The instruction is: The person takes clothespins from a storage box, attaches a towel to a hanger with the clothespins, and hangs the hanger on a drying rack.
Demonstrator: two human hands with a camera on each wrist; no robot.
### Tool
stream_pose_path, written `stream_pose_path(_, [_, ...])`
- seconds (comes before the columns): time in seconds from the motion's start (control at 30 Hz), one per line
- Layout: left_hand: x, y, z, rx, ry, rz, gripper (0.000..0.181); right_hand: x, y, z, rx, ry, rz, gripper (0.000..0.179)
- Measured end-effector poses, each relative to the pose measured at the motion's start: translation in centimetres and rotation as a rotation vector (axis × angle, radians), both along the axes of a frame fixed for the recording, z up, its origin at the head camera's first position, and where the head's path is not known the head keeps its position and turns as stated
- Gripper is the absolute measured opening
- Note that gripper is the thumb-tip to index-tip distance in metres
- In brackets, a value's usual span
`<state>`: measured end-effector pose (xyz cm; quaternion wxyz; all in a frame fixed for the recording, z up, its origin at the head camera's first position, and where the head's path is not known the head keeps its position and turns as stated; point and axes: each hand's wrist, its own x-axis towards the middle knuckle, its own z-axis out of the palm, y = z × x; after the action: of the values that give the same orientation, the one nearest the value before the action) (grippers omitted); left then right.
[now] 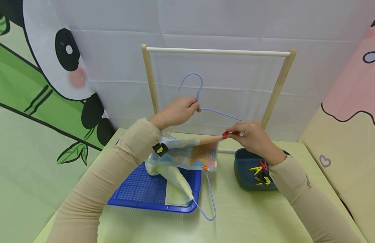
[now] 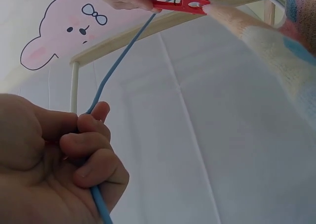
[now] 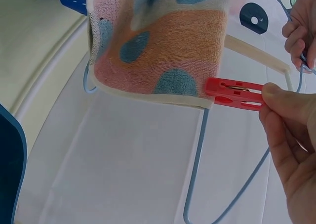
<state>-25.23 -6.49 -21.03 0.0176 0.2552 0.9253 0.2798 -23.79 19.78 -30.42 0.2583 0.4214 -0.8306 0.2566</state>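
My left hand [image 1: 182, 109] grips a light blue wire hanger [image 1: 220, 113] at the base of its hook, fingers curled round the wire. A small patterned towel [image 3: 168, 51] in pink, orange and blue hangs below the wire. Between thumb and fingers, my right hand [image 1: 251, 136] pinches a red clothespin [image 3: 234, 93], whose tip is at the towel's corner beside the wire. A black and yellow clip [image 1: 160, 149] sits at the towel's left end, and an orange clip [image 1: 205, 167] on its lower edge. Whether the red clothespin also bites the wire, I cannot tell.
Beneath the towel, a blue basket [image 1: 138, 204] holds pale yellow cloth [image 1: 175, 179], with a blue wire loop [image 1: 214, 212] sticking out past its edge. At right stands a dark teal bin [image 1: 243, 179] with several clips [image 1: 261, 172]. Behind is a wooden rack with a white rod [image 1: 217, 51].
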Motion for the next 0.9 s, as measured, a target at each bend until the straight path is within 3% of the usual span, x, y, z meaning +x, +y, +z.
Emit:
stream_pose_path(0.43, [0.10, 0.24, 0.24, 0.016, 0.023, -0.019, 0.029, -0.14, -0.54, 0.03, 0.034, 0.035, 0.023, 0.023])
stream_pose_path(0.9, [0.27, -0.04, 0.51, 0.046, -0.028, -0.026, 0.029, -0.03, -0.79, 0.23, 0.055, 0.057, 0.029, 0.025])
